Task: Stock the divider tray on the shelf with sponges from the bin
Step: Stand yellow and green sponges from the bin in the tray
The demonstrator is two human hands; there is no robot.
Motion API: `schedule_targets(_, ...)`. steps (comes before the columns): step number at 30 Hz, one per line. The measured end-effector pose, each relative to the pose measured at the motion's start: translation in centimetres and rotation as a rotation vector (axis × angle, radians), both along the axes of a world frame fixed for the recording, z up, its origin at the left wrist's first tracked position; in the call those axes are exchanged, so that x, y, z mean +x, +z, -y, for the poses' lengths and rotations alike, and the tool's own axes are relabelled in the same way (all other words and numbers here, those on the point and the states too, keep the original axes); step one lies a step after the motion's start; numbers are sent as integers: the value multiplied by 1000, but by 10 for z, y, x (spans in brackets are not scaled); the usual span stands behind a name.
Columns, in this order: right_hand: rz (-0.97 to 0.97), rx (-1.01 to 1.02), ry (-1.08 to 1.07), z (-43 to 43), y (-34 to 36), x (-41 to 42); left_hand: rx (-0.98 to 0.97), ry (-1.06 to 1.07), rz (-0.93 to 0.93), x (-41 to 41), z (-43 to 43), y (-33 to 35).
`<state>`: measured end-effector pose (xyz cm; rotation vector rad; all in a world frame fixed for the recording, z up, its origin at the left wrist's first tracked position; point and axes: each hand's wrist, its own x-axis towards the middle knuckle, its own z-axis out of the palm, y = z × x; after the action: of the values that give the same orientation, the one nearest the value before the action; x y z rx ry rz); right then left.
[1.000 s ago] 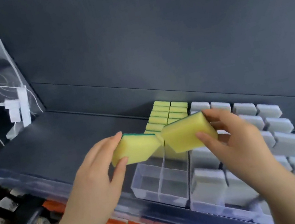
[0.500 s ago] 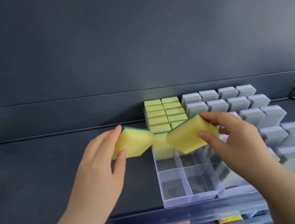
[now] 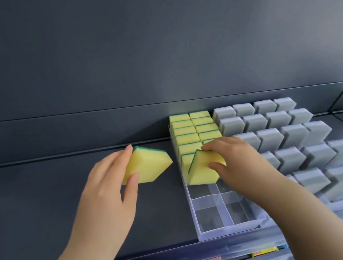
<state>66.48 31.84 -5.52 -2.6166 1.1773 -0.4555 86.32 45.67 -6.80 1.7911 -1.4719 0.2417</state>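
I see my right hand (image 3: 231, 156) pinching a sponge (image 3: 204, 170) into the tray (image 3: 228, 229) at frame centre; my left hand (image 3: 111, 180) holds a second sponge (image 3: 147, 165) left of it

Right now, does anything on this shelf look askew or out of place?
Nothing spilled or damaged. Only the yellow sponge in the right hand sits tilted over the divider tray, not yet seated like the upright rows.
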Motion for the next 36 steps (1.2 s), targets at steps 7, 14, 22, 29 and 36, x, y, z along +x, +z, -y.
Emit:
schedule_targets(7,-144,5,42,4,-13,14,-2,-5,14,5,-1,-2)
schedule_targets(14,-272,-245,109,7,-47,17,7,-20,21,6,-2,-2)
schedule_targets(22,-213,-275,145,8,-52,9,51,-109,46,-3,0,-3)
schedule_targets(29,-184,257,178,15,-14,-6,94,-310,47,-16,10,0)
schedule_targets(36,-292,415,220,20,8,-16,146,-372,41,-28,35,-10)
